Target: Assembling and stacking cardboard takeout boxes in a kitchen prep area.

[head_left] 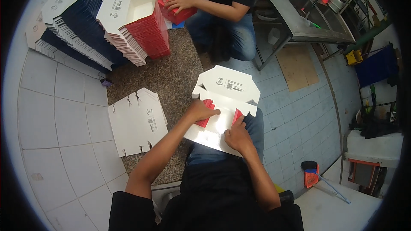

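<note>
A half-folded cardboard box [218, 132], glossy white inside with red outer sides, lies across my lap. Its wide white lid flap [233, 84] spreads away from me with cut corners. My left hand [200, 111] is closed on the raised red left side, thumb reaching inward over the white base. At the opposite red side, my right hand [238, 136] pinches the upright flap between thumb and curled fingers. To the left, a flat stack of white box blanks [139, 122] with slotted edges rests on the speckled stone counter.
Beyond the counter [180, 60] a seated person's hands [180, 3] hold a red box [175, 15]. Nested red boxes [150, 34] and tall dark-blue box stacks [85, 21] stand at the far left. A metal sink table [291, 21] is far right; a broom and orange dustpan [311, 177] lie right.
</note>
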